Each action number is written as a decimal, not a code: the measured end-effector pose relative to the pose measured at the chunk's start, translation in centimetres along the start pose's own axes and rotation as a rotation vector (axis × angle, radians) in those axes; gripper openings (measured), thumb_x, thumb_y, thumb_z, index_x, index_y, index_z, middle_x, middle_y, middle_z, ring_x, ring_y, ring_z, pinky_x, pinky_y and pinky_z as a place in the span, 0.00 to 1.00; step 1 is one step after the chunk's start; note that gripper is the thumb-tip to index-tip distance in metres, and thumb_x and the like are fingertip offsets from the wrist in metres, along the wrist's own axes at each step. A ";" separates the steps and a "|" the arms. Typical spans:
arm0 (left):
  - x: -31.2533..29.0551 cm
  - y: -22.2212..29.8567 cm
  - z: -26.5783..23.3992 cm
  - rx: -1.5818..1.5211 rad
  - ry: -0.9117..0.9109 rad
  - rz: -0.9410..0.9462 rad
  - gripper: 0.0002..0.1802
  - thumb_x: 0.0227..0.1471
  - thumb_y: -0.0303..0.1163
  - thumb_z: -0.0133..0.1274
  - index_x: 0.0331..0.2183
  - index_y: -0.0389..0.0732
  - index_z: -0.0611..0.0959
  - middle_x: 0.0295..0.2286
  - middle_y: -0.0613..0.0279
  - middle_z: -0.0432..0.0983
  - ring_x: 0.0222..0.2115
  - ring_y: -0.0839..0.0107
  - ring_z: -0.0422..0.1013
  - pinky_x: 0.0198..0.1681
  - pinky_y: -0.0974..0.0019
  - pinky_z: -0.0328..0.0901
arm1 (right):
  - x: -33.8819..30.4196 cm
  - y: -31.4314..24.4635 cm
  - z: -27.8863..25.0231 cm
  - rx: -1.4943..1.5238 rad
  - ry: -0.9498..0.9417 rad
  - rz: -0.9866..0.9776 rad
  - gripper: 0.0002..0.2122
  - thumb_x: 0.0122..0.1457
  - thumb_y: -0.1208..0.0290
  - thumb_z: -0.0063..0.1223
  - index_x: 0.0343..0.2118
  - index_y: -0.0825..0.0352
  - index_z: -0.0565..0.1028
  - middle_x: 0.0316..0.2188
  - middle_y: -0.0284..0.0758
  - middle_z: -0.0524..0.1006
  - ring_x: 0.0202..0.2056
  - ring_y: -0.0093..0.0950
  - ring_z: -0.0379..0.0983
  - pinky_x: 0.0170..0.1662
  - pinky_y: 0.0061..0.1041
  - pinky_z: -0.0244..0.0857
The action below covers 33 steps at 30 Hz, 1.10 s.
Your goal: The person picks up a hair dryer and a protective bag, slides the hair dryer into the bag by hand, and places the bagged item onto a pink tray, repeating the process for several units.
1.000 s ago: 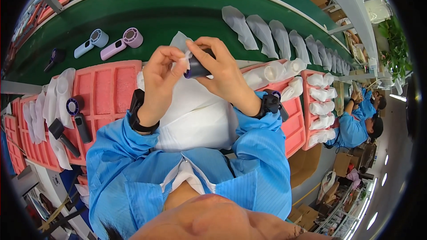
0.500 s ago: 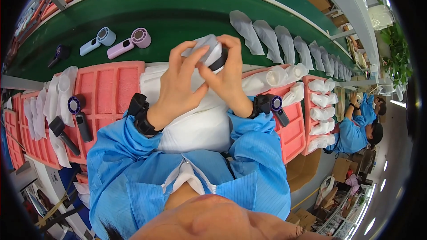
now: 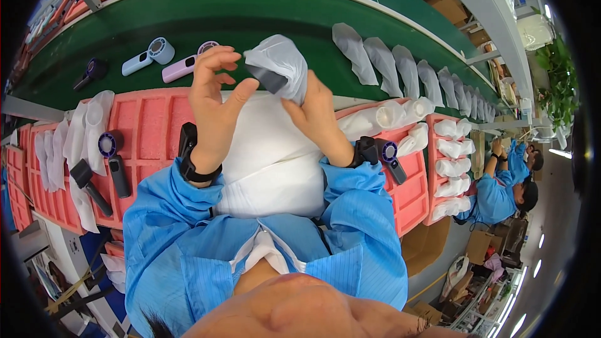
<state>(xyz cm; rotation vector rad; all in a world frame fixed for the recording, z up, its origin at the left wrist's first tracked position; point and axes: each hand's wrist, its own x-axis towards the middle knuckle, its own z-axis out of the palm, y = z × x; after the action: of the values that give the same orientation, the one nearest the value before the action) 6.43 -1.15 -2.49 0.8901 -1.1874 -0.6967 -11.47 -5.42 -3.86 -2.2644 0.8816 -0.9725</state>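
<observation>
My right hand (image 3: 316,116) grips a dark handheld fan in a translucent white bag (image 3: 285,59), held above the near edge of the green belt. Part of the dark fan body shows through an opening on the lower left side of the bag; the rest is covered by the film. To its left, my left hand (image 3: 216,106) is empty, fingers apart, thumb pointing toward the bag but not touching it. Below both hands lies a pile of white bags (image 3: 269,175). Beyond the left hand, a pink fan (image 3: 180,70) and a light blue fan (image 3: 136,61) rest on the belt.
A row of several bagged pieces (image 3: 354,53) lines the green belt (image 3: 263,9) at right. Pink trays (image 3: 161,161) flank me, with dark fans (image 3: 118,175) and white bags on them. More wrapped pieces (image 3: 452,166) fill the right tray. A co-worker (image 3: 498,191) sits farther right.
My left hand has let go of the bagged fan and drawn back to the left, fingers spreading. The right hand keeps hold, and the bagged fan has turned and tilted.
</observation>
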 end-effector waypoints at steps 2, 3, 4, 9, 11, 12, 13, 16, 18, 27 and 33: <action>-0.3 0.1 0.3 0.113 0.119 -0.013 0.25 0.34 0.29 0.68 0.39 0.43 0.79 0.47 0.59 0.64 0.48 0.64 0.62 0.49 0.65 0.59 | 0.1 0.0 -0.1 -0.281 0.125 0.063 0.24 0.43 0.77 0.61 0.44 0.72 0.66 0.33 0.47 0.72 0.35 0.47 0.71 0.35 0.34 0.66; -0.5 0.2 0.8 0.160 0.093 0.053 0.22 0.34 0.28 0.67 0.37 0.43 0.79 0.48 0.59 0.64 0.48 0.64 0.62 0.49 0.65 0.59 | 0.2 -0.1 0.0 -0.278 0.124 0.063 0.24 0.43 0.77 0.61 0.44 0.72 0.66 0.33 0.47 0.72 0.35 0.47 0.71 0.35 0.34 0.66; -0.6 0.4 1.2 0.207 0.067 0.119 0.20 0.35 0.28 0.67 0.35 0.44 0.80 0.48 0.58 0.63 0.48 0.63 0.62 0.49 0.64 0.59 | 0.1 -0.3 0.2 -0.290 0.113 0.031 0.23 0.43 0.77 0.61 0.44 0.73 0.65 0.33 0.47 0.72 0.35 0.48 0.71 0.34 0.34 0.66; -0.7 0.9 1.1 0.496 0.005 0.337 0.12 0.37 0.27 0.66 0.29 0.44 0.81 0.47 0.58 0.64 0.46 0.61 0.63 0.48 0.62 0.59 | -0.4 -0.3 0.8 -0.216 0.128 0.040 0.20 0.45 0.78 0.59 0.42 0.73 0.65 0.31 0.48 0.73 0.32 0.49 0.72 0.33 0.35 0.66; -0.9 1.1 1.2 0.504 0.003 0.336 0.12 0.37 0.27 0.66 0.29 0.43 0.81 0.47 0.57 0.64 0.46 0.61 0.63 0.48 0.62 0.59 | -0.5 -0.2 0.7 -0.157 0.134 0.066 0.19 0.46 0.78 0.58 0.41 0.73 0.65 0.31 0.48 0.73 0.31 0.48 0.72 0.32 0.35 0.66; -1.0 1.1 1.1 0.509 -0.001 0.336 0.12 0.37 0.27 0.65 0.28 0.42 0.81 0.46 0.57 0.65 0.46 0.61 0.63 0.48 0.62 0.59 | -0.4 -0.3 0.4 -0.169 0.161 0.066 0.19 0.46 0.78 0.58 0.41 0.73 0.65 0.30 0.48 0.73 0.31 0.48 0.72 0.32 0.34 0.66; -1.0 1.2 1.1 0.504 -0.010 0.342 0.12 0.37 0.27 0.65 0.28 0.42 0.80 0.46 0.57 0.65 0.45 0.61 0.63 0.48 0.62 0.59 | -0.4 -0.6 -0.3 -0.188 0.196 0.068 0.18 0.47 0.78 0.58 0.41 0.72 0.65 0.30 0.48 0.73 0.30 0.48 0.73 0.32 0.34 0.66; -0.7 0.8 0.6 0.400 0.029 0.253 0.11 0.37 0.27 0.65 0.27 0.41 0.80 0.45 0.57 0.65 0.46 0.61 0.63 0.48 0.62 0.59 | -0.2 -0.8 -0.8 -0.116 0.194 0.092 0.18 0.48 0.78 0.57 0.41 0.72 0.65 0.30 0.48 0.74 0.30 0.47 0.73 0.31 0.33 0.66; -0.4 0.6 0.6 0.340 0.040 0.212 0.11 0.37 0.27 0.65 0.27 0.40 0.80 0.45 0.57 0.65 0.46 0.60 0.63 0.48 0.62 0.59 | -0.1 -0.9 -1.0 0.056 0.130 0.145 0.17 0.48 0.79 0.56 0.41 0.72 0.65 0.29 0.48 0.74 0.29 0.47 0.73 0.31 0.33 0.66; -0.3 1.2 1.8 0.333 0.034 0.180 0.09 0.41 0.23 0.61 0.28 0.39 0.78 0.44 0.56 0.66 0.46 0.63 0.64 0.49 0.62 0.59 | -0.4 -0.9 0.3 -0.127 0.195 0.035 0.15 0.51 0.76 0.57 0.40 0.71 0.66 0.28 0.46 0.74 0.28 0.42 0.73 0.31 0.32 0.65; 1.1 0.3 -1.7 0.300 0.276 0.159 0.11 0.40 0.27 0.63 0.29 0.39 0.78 0.41 0.56 0.65 0.40 0.64 0.68 0.42 0.64 0.64 | 0.2 -2.2 -1.0 0.093 -0.033 0.145 0.14 0.52 0.73 0.58 0.40 0.72 0.69 0.30 0.41 0.75 0.29 0.29 0.71 0.34 0.27 0.65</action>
<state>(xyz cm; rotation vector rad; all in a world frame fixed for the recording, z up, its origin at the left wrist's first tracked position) 8.32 -1.61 -1.87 1.0888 -1.1141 -0.2590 -11.30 -4.36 -1.69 -2.1012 0.9528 -0.8905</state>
